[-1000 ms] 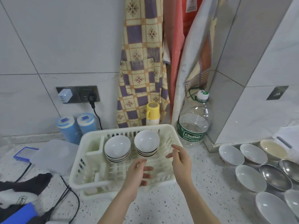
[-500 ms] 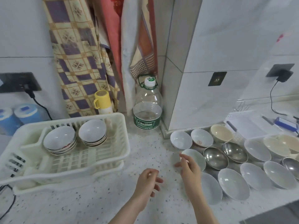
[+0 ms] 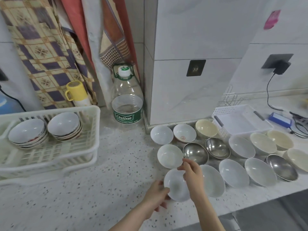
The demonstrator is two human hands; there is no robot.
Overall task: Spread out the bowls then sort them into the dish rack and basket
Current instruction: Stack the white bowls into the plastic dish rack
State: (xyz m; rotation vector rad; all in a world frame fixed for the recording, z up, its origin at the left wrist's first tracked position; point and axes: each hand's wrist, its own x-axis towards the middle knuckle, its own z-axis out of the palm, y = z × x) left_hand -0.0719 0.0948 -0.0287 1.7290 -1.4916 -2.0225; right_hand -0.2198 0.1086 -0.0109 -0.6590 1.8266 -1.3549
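Note:
Several white, cream and steel bowls lie spread out on the speckled counter at the right. My left hand grips the left rim of the nearest white bowl. My right hand reaches over the same bowl, its fingertips pinching at the far rim, close to another white bowl. At the left stands a white plastic dish rack with two stacks of white bowls in it. The white perforated basket sits behind the spread bowls and holds none.
A big clear water bottle and a yellow mug stand by the wall under hanging cloths. A blue device and charger cable lie at the far right. The counter's front edge runs below the bowls.
The view swung right, from the dish rack to the spread bowls. Both hands moved from above the rack to the nearest white bowl and took hold of its rim.

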